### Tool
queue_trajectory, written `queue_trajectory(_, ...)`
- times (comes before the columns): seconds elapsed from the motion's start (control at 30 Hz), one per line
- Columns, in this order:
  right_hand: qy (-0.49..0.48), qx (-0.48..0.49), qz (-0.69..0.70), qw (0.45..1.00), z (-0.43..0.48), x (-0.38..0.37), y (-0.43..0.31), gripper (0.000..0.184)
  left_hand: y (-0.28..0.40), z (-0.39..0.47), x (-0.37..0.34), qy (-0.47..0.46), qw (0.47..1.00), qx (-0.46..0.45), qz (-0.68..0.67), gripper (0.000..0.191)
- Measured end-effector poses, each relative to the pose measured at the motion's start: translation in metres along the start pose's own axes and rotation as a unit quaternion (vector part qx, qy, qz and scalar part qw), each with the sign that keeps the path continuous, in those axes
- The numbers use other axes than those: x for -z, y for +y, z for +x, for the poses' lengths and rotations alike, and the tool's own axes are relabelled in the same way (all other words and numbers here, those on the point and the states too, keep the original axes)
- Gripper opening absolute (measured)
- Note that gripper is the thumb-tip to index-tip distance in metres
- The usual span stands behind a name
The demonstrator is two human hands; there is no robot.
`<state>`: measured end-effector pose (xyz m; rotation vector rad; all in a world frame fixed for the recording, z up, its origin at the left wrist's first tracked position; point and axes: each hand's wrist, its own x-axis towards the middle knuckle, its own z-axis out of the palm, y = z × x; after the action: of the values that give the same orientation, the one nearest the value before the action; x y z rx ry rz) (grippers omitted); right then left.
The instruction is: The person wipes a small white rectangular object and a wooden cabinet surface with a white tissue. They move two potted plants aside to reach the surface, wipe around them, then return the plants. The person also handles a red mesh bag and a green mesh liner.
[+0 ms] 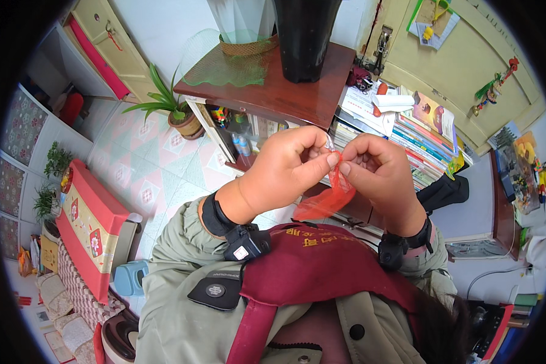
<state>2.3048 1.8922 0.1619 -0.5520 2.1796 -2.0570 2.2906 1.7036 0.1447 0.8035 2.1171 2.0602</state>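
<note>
Both my hands meet in front of my chest over a small, sheer red bag (pixel 326 200). My left hand (pixel 291 161) pinches its gathered top between thumb and fingers. Close beside it, my right hand (pixel 377 168) grips the same gathered part with thumb and forefinger. The body of the bag hangs below the thumbs, slanting towards my left. A bit of clear, shiny material (pixel 329 142) shows above the grip; what it is I cannot tell. My curled fingers hide part of the bag's neck.
Beyond my hands stands a dark red wooden cabinet (pixel 236 98) bearing a tall black pot (pixel 305 41), a white faceted pot (pixel 243 20) and green netting (pixel 227 68). Stacked books (pixel 425 136) lie to the right. At left are a potted plant (pixel 186 123), a blue plastic stool (pixel 131 277) and a red-covered table (pixel 88 227).
</note>
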Motion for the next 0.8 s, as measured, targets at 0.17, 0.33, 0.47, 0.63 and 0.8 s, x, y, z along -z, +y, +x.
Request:
queue_trajectory(0.17,-0.054,-0.079,0.113,0.989,-0.002,0.004,0.002,0.01,-0.002,-0.002,0.002,-0.059,0.989,0.059,-0.126,0.017)
queue_trajectory(0.33,-0.103,-0.108,0.297,0.943,0.003,0.001,0.013,0.007,-0.003,-0.003,-0.002,-0.044,0.978,0.071,-0.193,0.014)
queue_trajectory(0.47,-0.064,-0.107,0.291,0.949,0.004,0.001,0.019,0.006,0.001,0.003,0.005,0.022,0.957,-0.241,0.159,0.01)
queue_trajectory(0.63,-0.046,-0.103,0.258,0.96,0.003,-0.001,0.017,0.006,0.007,0.007,0.015,-0.003,0.85,-0.387,0.356,0.024)
queue_trajectory(0.8,-0.03,-0.107,0.207,0.972,0.0,-0.003,0.009,0.008,0.01,0.005,0.015,0.007,0.814,-0.414,0.407,0.02)
